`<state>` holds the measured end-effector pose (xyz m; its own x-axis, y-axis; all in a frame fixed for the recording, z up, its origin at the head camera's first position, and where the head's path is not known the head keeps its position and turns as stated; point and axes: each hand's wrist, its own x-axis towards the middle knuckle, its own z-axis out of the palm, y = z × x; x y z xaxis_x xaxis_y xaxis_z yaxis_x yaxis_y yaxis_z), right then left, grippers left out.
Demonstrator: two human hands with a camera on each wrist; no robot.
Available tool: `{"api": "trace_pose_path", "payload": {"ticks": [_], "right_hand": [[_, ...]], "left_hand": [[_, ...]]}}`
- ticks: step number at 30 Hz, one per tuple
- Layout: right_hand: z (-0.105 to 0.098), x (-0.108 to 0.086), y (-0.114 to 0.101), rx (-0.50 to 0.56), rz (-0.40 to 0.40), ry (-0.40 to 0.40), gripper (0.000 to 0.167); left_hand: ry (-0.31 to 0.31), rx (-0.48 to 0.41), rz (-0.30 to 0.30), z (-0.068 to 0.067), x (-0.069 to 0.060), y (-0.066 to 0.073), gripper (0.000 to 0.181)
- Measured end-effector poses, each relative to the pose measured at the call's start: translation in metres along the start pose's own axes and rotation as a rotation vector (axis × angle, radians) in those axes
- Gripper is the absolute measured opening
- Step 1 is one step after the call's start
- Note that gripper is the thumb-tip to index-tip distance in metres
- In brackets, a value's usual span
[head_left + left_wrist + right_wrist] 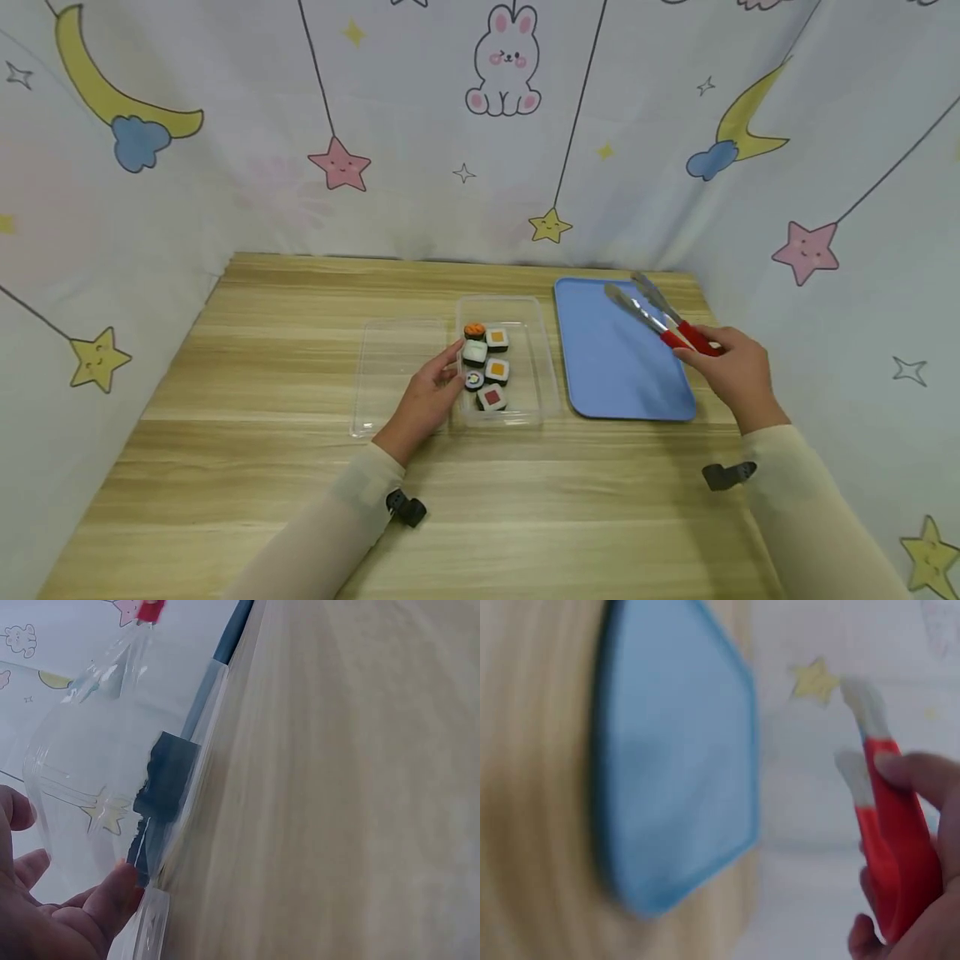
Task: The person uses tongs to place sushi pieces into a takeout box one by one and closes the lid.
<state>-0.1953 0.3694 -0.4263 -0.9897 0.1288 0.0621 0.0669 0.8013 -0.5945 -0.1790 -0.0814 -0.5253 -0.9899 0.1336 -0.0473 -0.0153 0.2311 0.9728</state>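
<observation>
A clear plastic box [531,367] holds several sushi pieces [497,371] toward its left side: white rice rounds with dark bands, plus one topped in orange. My left hand [429,393] rests against the box's left wall with thumb and fingers spread apart; the left wrist view shows this hand [71,900] beside the transparent wall. Over the right part of a blue tray [618,367], my right hand [731,367] grips red-handled metal tongs [652,310]. Their arms are spread apart with nothing between the tips. In the right wrist view the thumb lies along the red handle [900,847].
A clear plastic lid [393,362] lies on the wooden table [262,467], left of the box and partly behind the left hand. White printed curtains [420,217] enclose the back and sides. The tray stands right of the box.
</observation>
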Motion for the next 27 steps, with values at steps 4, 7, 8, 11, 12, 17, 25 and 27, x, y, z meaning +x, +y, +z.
{"api": "trace_pose_path", "payload": {"ticks": [4,7,8,11,12,17,25,27], "right_hand": [[0.008,-0.006,0.048,0.027,0.199,0.104,0.073],[0.014,-0.011,0.074,0.045,0.293,0.108,0.074],[0.017,-0.012,0.08,0.051,0.313,0.111,0.073],[0.024,-0.014,0.095,0.023,0.318,0.13,0.07],[0.026,-0.014,0.098,0.013,0.312,0.139,0.069],[0.033,-0.01,0.109,-0.039,0.282,0.139,0.07],[0.034,-0.012,0.107,-0.106,0.274,0.11,0.077],[0.031,-0.016,0.092,-0.093,0.232,0.152,0.077]], "left_hand": [[0.006,-0.004,0.009,0.001,0.002,0.0,0.059],[0.008,-0.004,0.012,0.004,0.004,-0.001,0.059],[0.008,-0.003,0.01,0.004,0.004,-0.001,0.059],[0.005,0.002,0.003,0.007,0.007,0.0,0.059],[0.003,0.005,0.002,0.007,0.008,0.0,0.059],[-0.005,0.019,-0.015,0.009,0.011,0.003,0.058],[0.041,0.031,0.067,-0.018,-0.001,0.01,0.059],[0.073,0.048,0.097,-0.036,-0.007,0.012,0.06]]}}
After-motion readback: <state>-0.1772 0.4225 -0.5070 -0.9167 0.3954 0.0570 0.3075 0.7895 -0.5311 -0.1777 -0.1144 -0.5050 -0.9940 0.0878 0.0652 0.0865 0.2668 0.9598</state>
